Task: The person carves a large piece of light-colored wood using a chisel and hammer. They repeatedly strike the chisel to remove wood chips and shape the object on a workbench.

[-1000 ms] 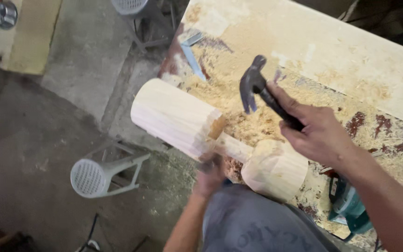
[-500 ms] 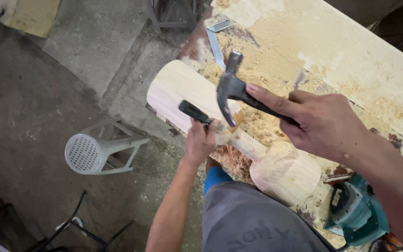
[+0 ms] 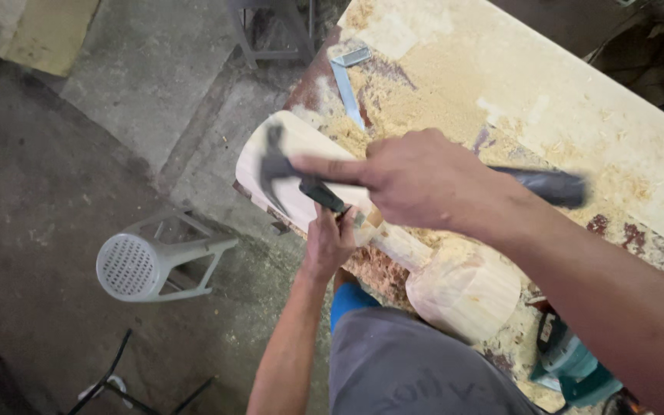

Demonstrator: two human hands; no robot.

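My right hand [image 3: 416, 180] grips a claw hammer [image 3: 278, 165] by its dark handle, the blurred head out to the left over a pale carved wooden piece [image 3: 293, 157]. My left hand [image 3: 330, 242] holds a dark-handled chisel [image 3: 320, 194] against the narrow neck of that piece, just under the hammer. The wood widens again into a rounded block [image 3: 463, 288] near my body. It lies on a workbench [image 3: 547, 84] covered in sawdust and shavings.
A flat metal tool [image 3: 347, 81] lies on the bench beyond the wood. A teal power tool [image 3: 570, 365] sits at the lower right. A white plastic stool [image 3: 155, 261] lies tipped on the concrete floor to the left, with dark cables below it.
My right hand has swung the hammer down and to the left, over the chisel handle. My left hand has kept the chisel at the neck of the wood.
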